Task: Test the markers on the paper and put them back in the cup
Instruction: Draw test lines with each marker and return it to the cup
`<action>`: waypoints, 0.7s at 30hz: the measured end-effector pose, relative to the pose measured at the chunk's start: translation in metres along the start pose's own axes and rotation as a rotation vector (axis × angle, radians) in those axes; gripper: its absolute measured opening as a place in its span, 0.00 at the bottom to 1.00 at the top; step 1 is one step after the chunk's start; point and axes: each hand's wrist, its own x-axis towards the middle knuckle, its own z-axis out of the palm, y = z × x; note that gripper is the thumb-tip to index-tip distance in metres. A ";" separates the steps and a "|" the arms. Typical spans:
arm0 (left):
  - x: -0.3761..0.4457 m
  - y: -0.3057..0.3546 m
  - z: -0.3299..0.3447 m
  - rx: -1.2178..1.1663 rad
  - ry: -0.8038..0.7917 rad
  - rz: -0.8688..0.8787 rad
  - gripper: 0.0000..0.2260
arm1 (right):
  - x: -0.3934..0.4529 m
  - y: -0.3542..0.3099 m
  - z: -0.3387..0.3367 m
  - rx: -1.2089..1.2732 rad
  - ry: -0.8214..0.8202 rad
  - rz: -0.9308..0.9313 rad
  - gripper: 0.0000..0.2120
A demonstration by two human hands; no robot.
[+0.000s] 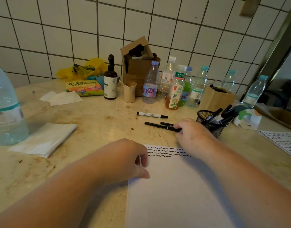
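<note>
A white sheet of paper lies in front of me, with rows of black squiggles along its top edge. My left hand rests on the paper's left edge, fingers loosely curled, holding nothing. My right hand lies beyond the paper's top right corner and its fingers close on the end of a black marker lying on the counter. A second black marker lies right beside it. Farther back lies a white marker with black ends. The black mesh cup, just right of my right hand, holds several markers.
Several plastic bottles line the back by the tiled wall, with a brown spray bottle, a beige cup, a cardboard box and a wooden holder. A large water bottle and folded tissues sit left. Another written sheet lies right.
</note>
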 end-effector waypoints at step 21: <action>0.001 0.003 -0.002 0.086 -0.014 0.082 0.10 | 0.067 -0.002 0.025 -0.534 -0.102 -0.099 0.14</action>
